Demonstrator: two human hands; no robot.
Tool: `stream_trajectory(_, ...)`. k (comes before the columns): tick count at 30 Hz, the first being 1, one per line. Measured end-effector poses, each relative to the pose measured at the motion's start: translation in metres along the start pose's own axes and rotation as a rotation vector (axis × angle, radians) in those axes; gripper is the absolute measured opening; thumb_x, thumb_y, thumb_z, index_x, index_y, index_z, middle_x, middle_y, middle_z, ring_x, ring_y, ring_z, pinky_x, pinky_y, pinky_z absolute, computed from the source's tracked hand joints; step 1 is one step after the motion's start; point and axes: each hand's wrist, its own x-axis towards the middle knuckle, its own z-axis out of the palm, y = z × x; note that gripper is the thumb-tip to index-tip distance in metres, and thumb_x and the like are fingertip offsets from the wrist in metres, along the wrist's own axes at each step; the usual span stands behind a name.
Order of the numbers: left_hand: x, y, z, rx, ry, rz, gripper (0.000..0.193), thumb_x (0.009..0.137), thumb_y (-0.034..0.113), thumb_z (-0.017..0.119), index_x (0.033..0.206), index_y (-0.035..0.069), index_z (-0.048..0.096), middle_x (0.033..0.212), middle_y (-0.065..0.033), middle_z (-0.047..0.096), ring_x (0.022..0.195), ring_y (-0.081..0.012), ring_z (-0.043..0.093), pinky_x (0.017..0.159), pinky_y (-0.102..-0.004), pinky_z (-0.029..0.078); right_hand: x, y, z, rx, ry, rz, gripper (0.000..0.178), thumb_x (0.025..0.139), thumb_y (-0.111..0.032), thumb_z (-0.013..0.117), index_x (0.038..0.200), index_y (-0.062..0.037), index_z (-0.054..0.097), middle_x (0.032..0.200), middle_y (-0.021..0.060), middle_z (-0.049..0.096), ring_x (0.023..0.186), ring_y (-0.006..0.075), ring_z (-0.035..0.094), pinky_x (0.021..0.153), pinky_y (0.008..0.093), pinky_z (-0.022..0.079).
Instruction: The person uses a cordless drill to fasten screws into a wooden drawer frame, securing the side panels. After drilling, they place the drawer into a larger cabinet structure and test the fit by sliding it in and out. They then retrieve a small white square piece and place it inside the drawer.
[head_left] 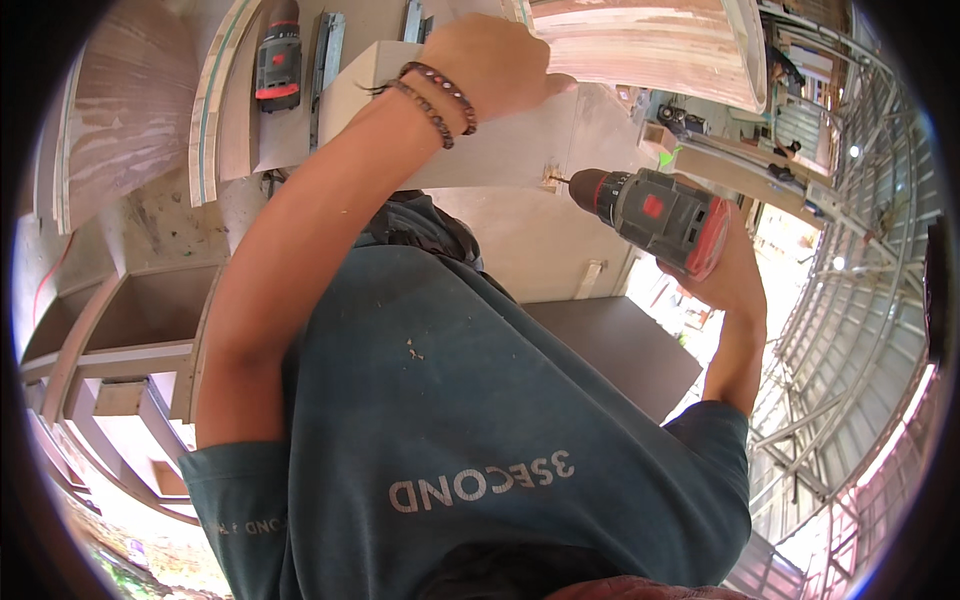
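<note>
My right hand (735, 270) is wrapped round a grey, black and red cordless drill (655, 215), held level with its chuck facing left. Its thin bit meets a small light-wood spot (551, 176) at the near edge of a pale wooden panel (510, 150). On the panel's upper part, my left hand (490, 65) is bent closed, thumb lying out to the right against the surface; its other fingertips are hidden. Two beaded bracelets (440, 105) circle that wrist.
A second drill (279, 60) lies at the upper left, beside metal drawer slides (328, 45). Curved wooden pieces (650, 50) stand at the top. A curved cabinet frame (150, 310) is at the left, and a grey panel (615, 350) is below the drill.
</note>
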Motion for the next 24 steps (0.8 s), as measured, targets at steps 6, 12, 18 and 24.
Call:
stream_trajectory(6,0.000,0.005,-0.012,0.052,-0.080,0.016,0.074,0.099,0.063,0.042,0.071,0.001,0.070,0.073,-0.0198,0.068,0.071,-0.0383,0.068,0.069,-0.0488,0.054,0.003,-0.009,0.000,0.000,-0.068,0.117,0.086,0.059,-0.013,0.091,0.138,-0.0083,0.058,0.123,0.0150,0.062,0.113,0.0301,0.062,0.097,0.0380,0.049)
stream_trajectory(12,-0.001,0.006,-0.009,0.073,-0.058,0.053,0.075,0.100,0.064,0.040,0.072,0.000,0.069,0.079,-0.0200,0.069,0.078,-0.0381,0.068,0.073,-0.0479,0.054,-0.002,0.023,0.008,-0.045,0.053,-0.038,0.085,0.060,-0.012,0.090,0.138,-0.0062,0.057,0.118,0.0147,0.064,0.107,0.0292,0.064,0.095,0.0378,0.050)
stream_trajectory(18,-0.003,0.006,-0.008,0.097,-0.037,0.070,0.073,0.100,0.064,0.042,0.074,0.001,0.070,0.078,-0.0199,0.069,0.078,-0.0387,0.068,0.075,-0.0477,0.054,-0.002,0.061,0.016,0.030,0.097,-0.128,0.082,0.061,-0.012,0.089,0.137,-0.0046,0.057,0.119,0.0148,0.066,0.106,0.0288,0.065,0.094,0.0373,0.050)
stream_trajectory(24,-0.002,0.014,-0.014,0.093,-0.075,-0.004,0.074,0.099,0.064,0.044,0.074,0.000,0.070,0.076,-0.0225,0.068,0.074,-0.0405,0.067,0.071,-0.0485,0.054,-0.004,0.051,0.017,0.027,0.095,-0.071,0.085,0.061,-0.012,0.089,0.138,-0.0036,0.055,0.121,0.0145,0.067,0.109,0.0292,0.065,0.097,0.0377,0.049)
